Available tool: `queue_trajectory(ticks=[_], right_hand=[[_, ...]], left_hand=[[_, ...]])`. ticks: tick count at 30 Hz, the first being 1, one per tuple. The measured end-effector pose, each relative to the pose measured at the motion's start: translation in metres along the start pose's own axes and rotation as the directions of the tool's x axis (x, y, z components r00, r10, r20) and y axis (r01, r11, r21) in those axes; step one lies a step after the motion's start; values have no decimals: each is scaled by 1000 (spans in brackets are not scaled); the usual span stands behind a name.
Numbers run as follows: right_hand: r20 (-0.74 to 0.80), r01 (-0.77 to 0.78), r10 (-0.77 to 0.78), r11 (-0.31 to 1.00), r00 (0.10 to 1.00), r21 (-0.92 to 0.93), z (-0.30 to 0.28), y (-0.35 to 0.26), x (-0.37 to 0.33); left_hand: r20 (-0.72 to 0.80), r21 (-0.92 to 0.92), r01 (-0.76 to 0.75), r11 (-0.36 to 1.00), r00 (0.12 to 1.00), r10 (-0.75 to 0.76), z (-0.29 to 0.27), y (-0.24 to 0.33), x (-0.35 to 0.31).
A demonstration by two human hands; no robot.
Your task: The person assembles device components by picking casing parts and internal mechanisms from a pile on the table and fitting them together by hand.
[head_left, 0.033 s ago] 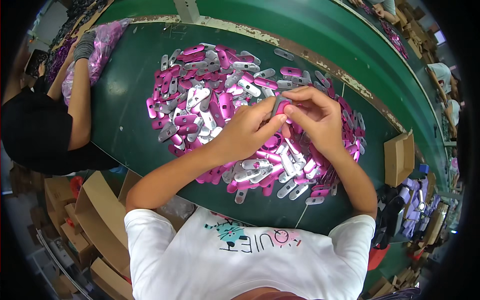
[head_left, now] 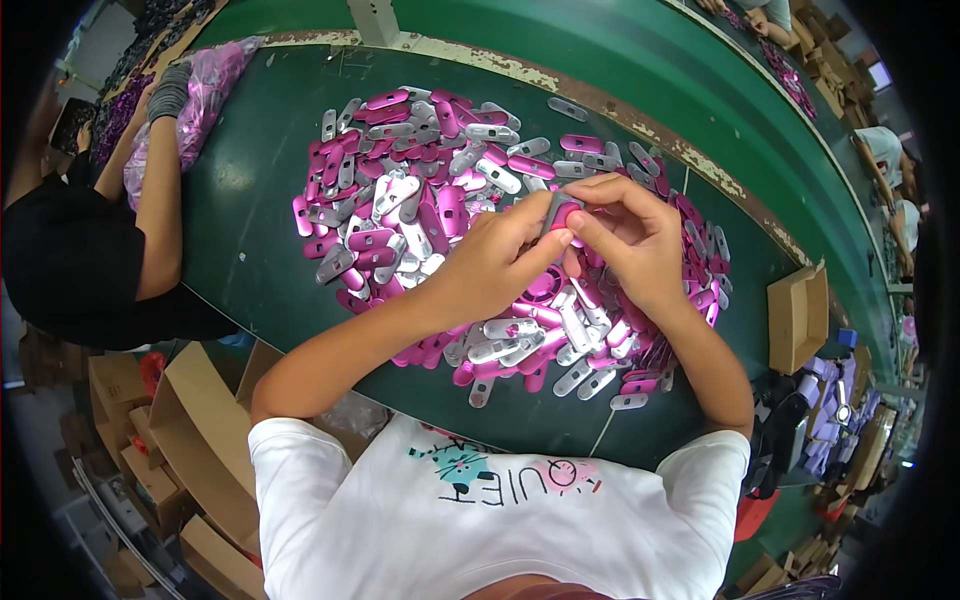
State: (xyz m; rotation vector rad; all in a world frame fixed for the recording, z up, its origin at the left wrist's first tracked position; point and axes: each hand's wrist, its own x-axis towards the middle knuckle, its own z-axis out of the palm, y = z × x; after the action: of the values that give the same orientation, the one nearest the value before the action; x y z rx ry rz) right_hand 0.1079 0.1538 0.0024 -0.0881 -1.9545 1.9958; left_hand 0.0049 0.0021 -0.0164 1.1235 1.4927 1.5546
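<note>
Above a heap of long rounded casings, my two hands meet around one small grey and magenta casing (head_left: pixel 562 214). My left hand (head_left: pixel 500 245) pinches it from the left. My right hand (head_left: pixel 630 228) closes on it from the right, thumb on its magenta face and fingers curled over the top. Much of the casing is hidden by my fingers. Below and around lie the loose magenta and silver casings (head_left: pixel 452 210), many with a small square opening. A round magenta ring-shaped piece (head_left: pixel 543 287) lies in the heap just under my hands.
The dark green table (head_left: pixel 262 255) has a worn raised edge along its far side. At the left, a co-worker's arm (head_left: pixel 160 215) rests by a pink plastic bag (head_left: pixel 215 85). A cardboard box (head_left: pixel 797 318) stands at right, near purple parts (head_left: pixel 828 410). More cartons (head_left: pixel 205 400) sit lower left.
</note>
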Motion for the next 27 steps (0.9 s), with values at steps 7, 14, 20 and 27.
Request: queue_trajectory(ticks=[7,14,20,27], right_hand=[[-35,-24,28,994,999,106,0,-3,0],[-2,-161,165,963,986,215,0,3,-3],[474,634,-440,359,762,-685,-9,-20,7],[395,592,-557,228,730,-773,-7,-30,11]], left_hand=[[-24,241,-11,970,1000,17,1,16,-2],[-27,222,-52,974,998,60,5,2,-3],[290,-620,430,656,903,-317,-27,20,4],[220,-486,479,731,876,-428,-27,27,8]])
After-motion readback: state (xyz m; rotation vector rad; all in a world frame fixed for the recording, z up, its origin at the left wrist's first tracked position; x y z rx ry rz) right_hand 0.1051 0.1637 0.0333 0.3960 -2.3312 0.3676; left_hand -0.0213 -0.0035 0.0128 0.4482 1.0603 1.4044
